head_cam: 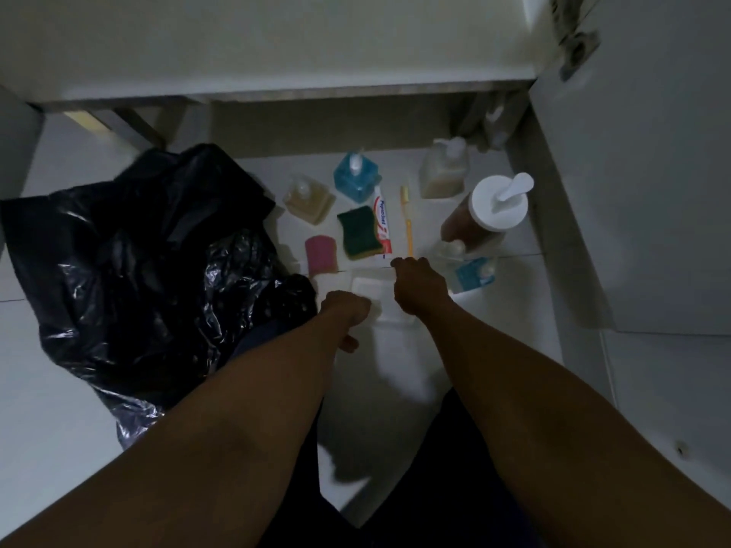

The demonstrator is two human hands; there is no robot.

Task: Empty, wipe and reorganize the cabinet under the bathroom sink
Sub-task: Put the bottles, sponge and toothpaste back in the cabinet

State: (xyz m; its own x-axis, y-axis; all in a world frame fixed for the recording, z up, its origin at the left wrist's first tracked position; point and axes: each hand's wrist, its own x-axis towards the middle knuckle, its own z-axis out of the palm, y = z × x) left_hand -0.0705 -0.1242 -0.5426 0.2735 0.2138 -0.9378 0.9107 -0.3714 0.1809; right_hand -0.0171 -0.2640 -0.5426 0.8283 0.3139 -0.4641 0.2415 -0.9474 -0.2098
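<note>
Emptied items lie on the white floor tiles in front of the open cabinet (336, 124). They include a blue pump bottle (356, 178), a toothpaste tube (383, 219), a yellow toothbrush (407, 219), a green sponge (358, 231) and a pink sponge (320, 257). A flat white dish (366, 288) lies nearest me. My left hand (345, 310) is curled into a fist at the dish's left edge. My right hand (419, 286) rests over its right side, fingers bent down near the toothpaste's end. Whether it grips anything is hidden.
A crumpled black rubbish bag (150, 278) fills the floor at the left. Two pale pump bottles (309, 199) (443, 168), a big brown bottle with a white pump cap (486, 211) and a small blue-labelled bottle (468, 270) stand at the right. The open cabinet door (633, 191) bounds the right side.
</note>
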